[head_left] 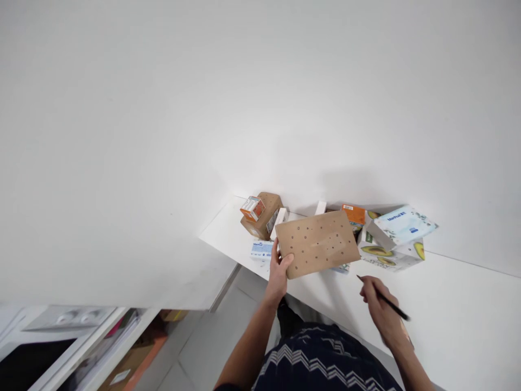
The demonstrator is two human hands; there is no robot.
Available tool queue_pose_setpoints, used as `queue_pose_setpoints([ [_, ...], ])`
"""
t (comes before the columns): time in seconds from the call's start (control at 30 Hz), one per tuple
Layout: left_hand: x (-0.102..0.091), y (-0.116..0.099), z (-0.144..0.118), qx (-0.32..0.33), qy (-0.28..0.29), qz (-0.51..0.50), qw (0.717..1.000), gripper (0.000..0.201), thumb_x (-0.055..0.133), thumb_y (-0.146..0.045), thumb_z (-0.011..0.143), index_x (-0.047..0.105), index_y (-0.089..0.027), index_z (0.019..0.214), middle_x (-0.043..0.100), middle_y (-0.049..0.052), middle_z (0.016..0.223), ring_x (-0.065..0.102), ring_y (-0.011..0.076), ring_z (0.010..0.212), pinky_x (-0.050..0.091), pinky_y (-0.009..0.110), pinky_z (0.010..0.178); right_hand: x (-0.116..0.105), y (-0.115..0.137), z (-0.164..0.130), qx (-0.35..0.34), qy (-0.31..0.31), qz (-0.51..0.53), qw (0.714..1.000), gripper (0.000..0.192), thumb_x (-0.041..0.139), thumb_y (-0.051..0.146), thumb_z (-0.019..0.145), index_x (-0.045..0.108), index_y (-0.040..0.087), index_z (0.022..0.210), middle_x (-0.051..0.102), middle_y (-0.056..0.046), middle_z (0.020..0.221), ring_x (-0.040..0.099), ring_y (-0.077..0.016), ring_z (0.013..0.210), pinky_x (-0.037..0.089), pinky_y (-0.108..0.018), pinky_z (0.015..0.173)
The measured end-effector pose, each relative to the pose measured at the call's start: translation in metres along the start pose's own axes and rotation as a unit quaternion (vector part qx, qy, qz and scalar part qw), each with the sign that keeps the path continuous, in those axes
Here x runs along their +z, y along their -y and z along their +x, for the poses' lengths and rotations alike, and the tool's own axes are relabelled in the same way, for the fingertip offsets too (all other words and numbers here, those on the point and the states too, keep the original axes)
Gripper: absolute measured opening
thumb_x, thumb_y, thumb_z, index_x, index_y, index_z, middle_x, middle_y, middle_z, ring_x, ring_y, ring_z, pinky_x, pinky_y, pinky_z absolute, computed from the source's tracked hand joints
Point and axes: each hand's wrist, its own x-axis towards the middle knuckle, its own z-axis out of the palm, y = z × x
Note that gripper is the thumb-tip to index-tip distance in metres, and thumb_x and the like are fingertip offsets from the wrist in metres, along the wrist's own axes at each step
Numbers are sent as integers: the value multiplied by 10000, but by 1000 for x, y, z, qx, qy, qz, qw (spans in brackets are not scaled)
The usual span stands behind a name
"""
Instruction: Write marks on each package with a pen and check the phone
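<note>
Shirt (325,361), dotted box (317,244)—partly hiding orange carton (354,214), avocado box (393,258) alongside

This is an indoor room, perhaps an office or workroom. A long flat white worktop (468,304), pale grey floor tiles (211,326) and white panelled shelving (124,350) suggest it.

The brown cardboard piece (313,241) is rectangular, its visible broad face scattered with small dark rings and dots, a paler patch right of the middle. Gripped at its left end by the left hand (280,271), it is tilted above the surface (456,304), toward the near edge. The slim black pen (394,306), held in the right hand (378,310), slants over the surface near that edge, its tip toward the cardboard but apart from it.
</note>
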Motion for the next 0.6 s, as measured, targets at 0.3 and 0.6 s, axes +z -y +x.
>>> queue_pose_setpoints([
  [0.3, 9, 1, -3, -8, 38, -9, 999, 863, 729, -359, 703, 320, -299, 1460, 582, 102, 1290, 578, 291, 1153, 470, 417, 954, 43, -106, 24, 50, 220, -403, 887, 489, 318, 61, 878, 487, 45, 1337, 610, -247, 1213, 659, -320, 986, 473, -428, 830],
  [0.6, 5, -3, -6, -14, 30, -30, 999, 872, 754, -362, 672, 352, -291, 1443, 603, 102, 1268, 592, 297, 1142, 448, 434, 977, 29, -127, 19, 69, 144, -452, 877, 545, 331, 276, 932, 352, 92, 1444, 492, -239, 1336, 542, -374, 1168, 417, -480, 929],
])
